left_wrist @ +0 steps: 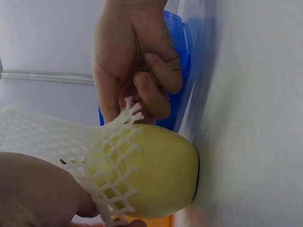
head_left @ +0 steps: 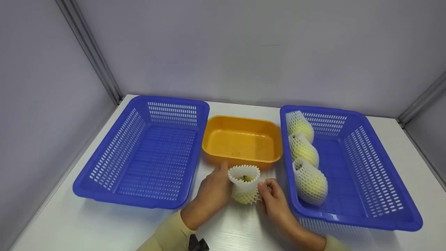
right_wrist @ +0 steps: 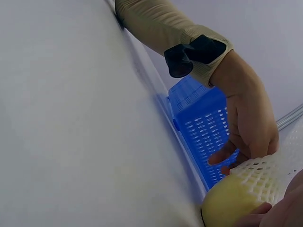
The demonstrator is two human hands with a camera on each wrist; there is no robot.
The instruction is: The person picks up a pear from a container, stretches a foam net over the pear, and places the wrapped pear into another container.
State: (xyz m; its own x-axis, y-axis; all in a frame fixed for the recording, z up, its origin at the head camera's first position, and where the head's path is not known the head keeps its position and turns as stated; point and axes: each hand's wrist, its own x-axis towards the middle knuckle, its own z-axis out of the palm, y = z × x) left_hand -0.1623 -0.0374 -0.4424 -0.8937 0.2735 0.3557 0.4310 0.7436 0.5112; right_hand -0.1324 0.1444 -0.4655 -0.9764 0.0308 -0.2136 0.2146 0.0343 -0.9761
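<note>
A pale yellow round fruit (left_wrist: 165, 170) stands on the white table, partly covered by a white foam net sleeve (head_left: 248, 184). The sleeve's upper end gapes, and a dark stem shows inside it. Lower down, the fruit's skin is bare in both wrist views. From the left side, my left hand (head_left: 216, 188) pinches the sleeve's edge. My right hand (head_left: 275, 202) pinches the same sleeve on the opposite side, thumb against fingers. In the right wrist view the left hand's (right_wrist: 253, 118) fingertips meet the net, while the right hand (right_wrist: 286, 208) is partly cut off.
A blue basket (head_left: 139, 201) stands at the left. At the right another blue basket (head_left: 359, 223) holds three netted fruits (head_left: 311, 184) along its left wall. Between them, just beyond my hands, is an orange basin (head_left: 242, 137). Pale walls enclose the table.
</note>
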